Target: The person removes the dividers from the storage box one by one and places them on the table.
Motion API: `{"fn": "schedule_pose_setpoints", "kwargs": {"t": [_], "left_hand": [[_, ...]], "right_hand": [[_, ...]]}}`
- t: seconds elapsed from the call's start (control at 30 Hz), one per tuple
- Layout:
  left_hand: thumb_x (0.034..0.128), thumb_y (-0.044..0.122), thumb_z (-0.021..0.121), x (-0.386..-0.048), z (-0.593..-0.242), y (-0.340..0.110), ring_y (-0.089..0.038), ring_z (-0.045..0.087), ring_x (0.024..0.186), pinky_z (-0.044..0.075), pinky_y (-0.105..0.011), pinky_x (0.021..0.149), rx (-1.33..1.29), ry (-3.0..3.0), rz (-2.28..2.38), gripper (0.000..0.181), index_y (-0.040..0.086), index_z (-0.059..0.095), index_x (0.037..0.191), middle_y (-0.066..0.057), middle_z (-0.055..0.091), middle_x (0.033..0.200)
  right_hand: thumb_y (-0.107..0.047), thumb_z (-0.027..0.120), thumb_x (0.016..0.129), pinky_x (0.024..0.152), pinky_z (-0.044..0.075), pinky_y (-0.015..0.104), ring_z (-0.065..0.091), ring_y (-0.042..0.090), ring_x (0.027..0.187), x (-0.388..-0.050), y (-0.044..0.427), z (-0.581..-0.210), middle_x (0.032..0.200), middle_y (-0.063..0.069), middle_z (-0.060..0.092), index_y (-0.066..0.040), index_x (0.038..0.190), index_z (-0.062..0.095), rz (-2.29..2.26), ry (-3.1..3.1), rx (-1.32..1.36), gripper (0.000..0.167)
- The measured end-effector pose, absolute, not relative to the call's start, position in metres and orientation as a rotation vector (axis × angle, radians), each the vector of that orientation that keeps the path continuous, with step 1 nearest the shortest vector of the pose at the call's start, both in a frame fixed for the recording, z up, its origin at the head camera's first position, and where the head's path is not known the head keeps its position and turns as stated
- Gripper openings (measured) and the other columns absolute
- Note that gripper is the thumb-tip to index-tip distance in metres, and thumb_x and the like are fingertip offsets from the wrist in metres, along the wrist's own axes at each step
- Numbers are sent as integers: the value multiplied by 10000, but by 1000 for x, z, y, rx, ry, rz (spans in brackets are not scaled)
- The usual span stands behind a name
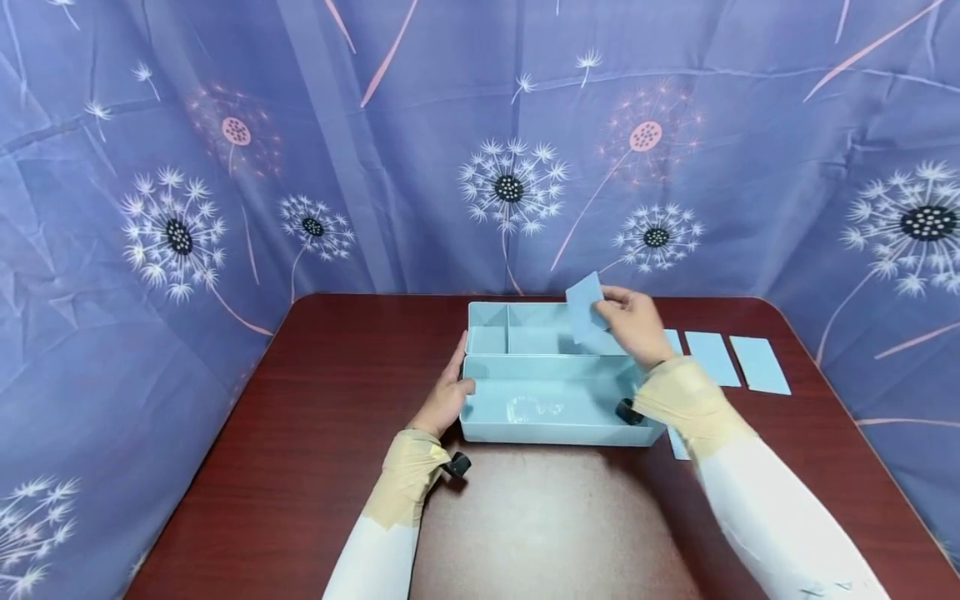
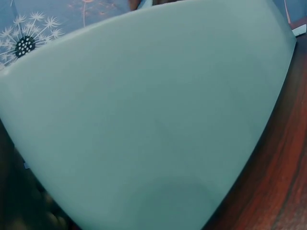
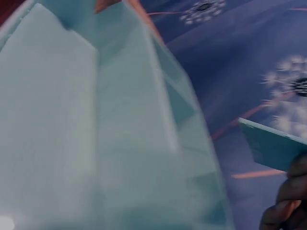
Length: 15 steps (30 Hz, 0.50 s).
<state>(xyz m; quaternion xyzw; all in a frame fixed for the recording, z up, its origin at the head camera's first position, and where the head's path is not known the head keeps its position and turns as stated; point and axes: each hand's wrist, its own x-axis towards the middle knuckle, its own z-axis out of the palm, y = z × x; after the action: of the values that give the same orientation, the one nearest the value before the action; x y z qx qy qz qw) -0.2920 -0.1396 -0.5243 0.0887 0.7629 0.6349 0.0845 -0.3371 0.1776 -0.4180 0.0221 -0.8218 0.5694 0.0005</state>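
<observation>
1. The box [image 1: 555, 432] is pale blue and sits on the desk [image 1: 337, 400], close to the middle of its back edge. It has one long part in front. Behind that is a row with a small part at the left and a longer part next to it.

2. The right hand [image 1: 632, 323] pinches a flat piece [image 1: 586, 302] — thin and blue — between thumb and fingers. The piece is tilted and held up by the back row of the box. The right wrist view shows a gap between it and the box.

3. The left hand [image 1: 444, 400] holds the left end of the box. Its thumb is at the rim and its fingers lie along the outside wall. The left wrist view is nearly all box wall.

4. More blue pieces lie on the desk, between the box and the desk's right edge. The end piece [image 1: 761, 364] is nearest that edge, with the next piece [image 1: 712, 359] just beside it. Another one peeks out by the right hand, and one more — partly hidden by the right arm — lies closer to the front edge.

5. Both arms have white sleeves [image 1: 787, 517] and tan tape [image 1: 693, 404] at the wrists.

6. A purple-blue cloth [image 1: 420, 192] with puffy flowers hangs behind the desk's back edge.
</observation>
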Motion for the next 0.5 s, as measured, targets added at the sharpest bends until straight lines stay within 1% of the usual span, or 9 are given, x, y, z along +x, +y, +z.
{"fn": "schedule_pose_setpoints", "kwargs": {"t": [0.03, 0.1, 0.13, 0.2, 0.23, 0.3, 0.37, 0.4, 0.5], "left_hand": [[867, -6, 432, -292, -525, -139, -179, 44, 1584, 195, -487, 1158, 264, 2272, 1895, 995, 481, 38, 1639, 81, -15, 1755], [867, -6, 434, -292, -525, -139, -171, 36, 1583, 179, -481, 1183, 259, 2267, 1898, 996, 489, 39, 1636, 95, -13, 1750], [866, -6, 434, -292, -525, -139, -171, 30, 1586, 172, -481, 1194, 257, 2265, 1897, 997, 488, 39, 1637, 99, -13, 1749], [864, -9, 436, -292, -524, -139, -178, -1, 1595, 145, -493, 1224, 256, 2259, 1898, 1000, 479, 39, 1641, 94, -16, 1750], [862, -11, 435, -292, -524, -139, -184, -7, 1597, 137, -499, 1231, 254, 2256, 1900, 1001, 474, 38, 1643, 91, -17, 1750], [859, -17, 432, -292, -523, -140, -188, -15, 1597, 135, -506, 1232, 251, 2248, 1910, 1003, 467, 41, 1646, 87, -20, 1751], [856, -23, 429, -292, -522, -140, -185, -5, 1595, 137, -500, 1228, 250, 2247, 1917, 1005, 458, 44, 1649, 83, -14, 1752], [854, -26, 429, -292, -523, -140, -178, 2, 1593, 142, -490, 1224, 250, 2248, 1918, 1007, 456, 45, 1650, 85, -10, 1751], [853, -31, 428, -291, -524, -139, -170, 11, 1593, 138, -476, 1232, 256, 2258, 1911, 1007, 446, 46, 1654, 85, 1, 1752]], "right_hand": [[-241, 585, 1024, 732, 546, 220, 639, -11, 816, -333, 187, -414, 1110, 36, 767, -18, 1467, 567, 1777, -2589, 82, 496], [-266, 590, 1039, 745, 550, 230, 642, 0, 844, -321, 208, -407, 1028, -41, 769, -8, 1466, 556, 1739, -2624, 100, 500], [-278, 592, 1043, 742, 546, 230, 636, 3, 852, -315, 219, -406, 968, -79, 756, -4, 1462, 553, 1709, -2645, 111, 502], [-303, 598, 1044, 719, 528, 238, 602, 26, 807, -302, 240, -405, 845, -135, 690, 2, 1452, 544, 1656, -2684, 116, 511], [-321, 598, 1044, 713, 522, 244, 593, 35, 798, -295, 250, -406, 833, -144, 670, 5, 1447, 540, 1616, -2708, 114, 521], [-368, 595, 1042, 691, 500, 257, 557, 61, 764, -281, 269, -408, 802, -114, 611, 7, 1444, 522, 1512, -2766, 105, 555], [-396, 593, 1039, 667, 494, 255, 542, 81, 720, -268, 287, -413, 810, -106, 601, 26, 1442, 503, 1433, -2810, 77, 591], [-416, 587, 1038, 669, 495, 249, 548, 76, 726, -261, 295, -415, 834, -108, 611, 32, 1447, 492, 1392, -2836, 61, 614], [-431, 573, 1042, 662, 500, 252, 555, 91, 713, -242, 321, -426, 824, -95, 596, 54, 1460, 454, 1349, -2895, 6, 651]]}}
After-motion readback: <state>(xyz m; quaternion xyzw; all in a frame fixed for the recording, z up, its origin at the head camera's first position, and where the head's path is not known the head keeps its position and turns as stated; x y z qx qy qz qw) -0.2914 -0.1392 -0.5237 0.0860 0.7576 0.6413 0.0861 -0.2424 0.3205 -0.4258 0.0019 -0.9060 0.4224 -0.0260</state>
